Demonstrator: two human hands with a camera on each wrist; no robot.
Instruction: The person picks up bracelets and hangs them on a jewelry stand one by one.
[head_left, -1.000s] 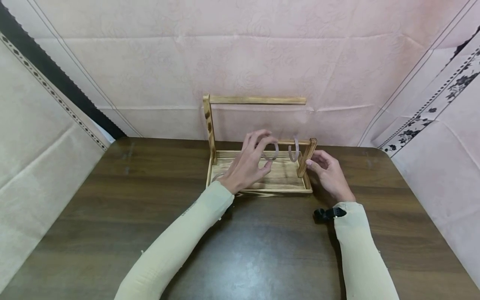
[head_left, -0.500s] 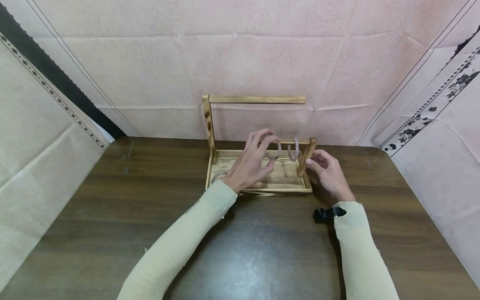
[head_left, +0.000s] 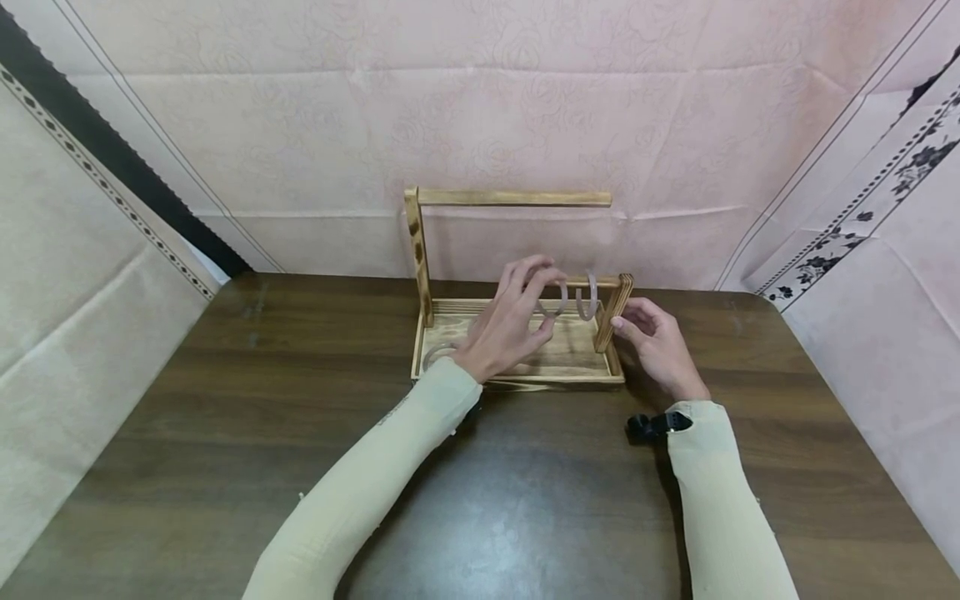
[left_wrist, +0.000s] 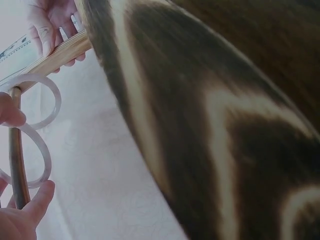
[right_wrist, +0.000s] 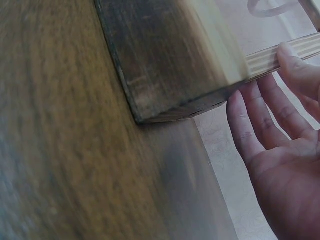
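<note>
A wooden display stand [head_left: 517, 385] has a tray base, a tall left post with an upper bar, and a short right post [head_left: 615, 317] with a lower bar [left_wrist: 18, 165]. My left hand [head_left: 510, 325] pinches a pale translucent bangle [left_wrist: 46, 157] between thumb and fingers; it appears to be around the lower bar. Closer to the right post, a second pale bangle [head_left: 594, 297] hangs on that bar. My right hand [head_left: 660, 346] grips the short post, thumb in front and fingers behind. Another bangle [head_left: 435, 354] lies in the tray's left part, partly hidden by my left hand.
The stand is on a dark brown wooden table [head_left: 480, 500], near its back edge. A pale patterned cloth [head_left: 495, 125] hangs behind the table and at both sides. The upper bar [head_left: 517, 198] extends above my left hand.
My left hand has moved slightly to the right with the bangle, toward the one hanging by the post. The right hand stays on the post.
</note>
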